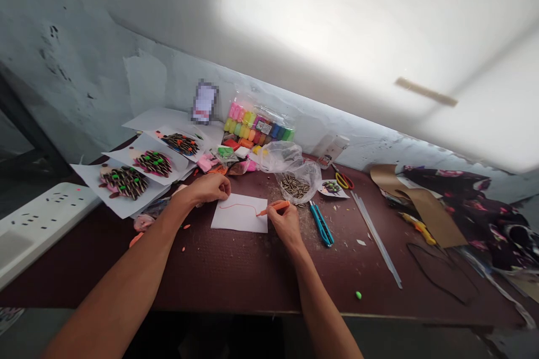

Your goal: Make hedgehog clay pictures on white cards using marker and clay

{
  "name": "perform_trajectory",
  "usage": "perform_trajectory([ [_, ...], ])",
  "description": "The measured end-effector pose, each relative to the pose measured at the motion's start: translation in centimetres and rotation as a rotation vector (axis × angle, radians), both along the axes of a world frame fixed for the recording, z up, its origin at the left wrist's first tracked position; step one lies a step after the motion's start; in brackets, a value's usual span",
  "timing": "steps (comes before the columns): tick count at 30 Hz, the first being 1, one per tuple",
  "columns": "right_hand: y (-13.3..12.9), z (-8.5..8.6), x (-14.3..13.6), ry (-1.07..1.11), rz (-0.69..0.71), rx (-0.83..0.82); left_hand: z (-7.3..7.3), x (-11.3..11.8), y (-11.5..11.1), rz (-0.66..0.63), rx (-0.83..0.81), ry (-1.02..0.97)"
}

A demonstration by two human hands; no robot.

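Note:
A white sheet of paper (240, 222) lies on the table in front of me, with a curved orange line drawn across its upper part. My right hand (285, 223) grips an orange marker (275, 209), whose tip meets the paper at the line's right end. At the upper left corner of the sheet, my left hand (213, 186) is closed, its fingers curled and its fingertips on the paper's edge. Right of my right hand lies a blue utility knife (321, 224). Beyond it stands an open plastic bag (311, 174) of striped seeds (293, 185).
Papers with seed-covered hedgehog shapes (126, 181) lie left, beside a white power strip (50, 219). Coloured clay packs (259, 126) and a phone (204, 102) are at the back. Right are scissors (345, 180), glue sticks (377, 241) and a yellow glue gun (419, 228) with its cord.

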State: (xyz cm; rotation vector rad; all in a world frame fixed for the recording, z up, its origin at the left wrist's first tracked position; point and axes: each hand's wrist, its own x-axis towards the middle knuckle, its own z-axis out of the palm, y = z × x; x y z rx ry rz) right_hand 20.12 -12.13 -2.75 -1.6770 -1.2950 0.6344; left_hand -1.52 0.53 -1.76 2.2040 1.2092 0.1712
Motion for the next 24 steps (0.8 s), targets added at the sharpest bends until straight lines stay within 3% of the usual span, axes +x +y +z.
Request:
perform_trajectory([
  [14, -0.34, 0.3, -0.02, 0.009, 0.002, -0.038, 0.58, 0.05, -0.3, 0.01, -0.014, 0.014],
  [24, -0.32, 0.12, 0.06, -0.018, -0.008, -0.043, 0.19, -0.04, 0.0, -0.012, -0.012, -0.002],
])
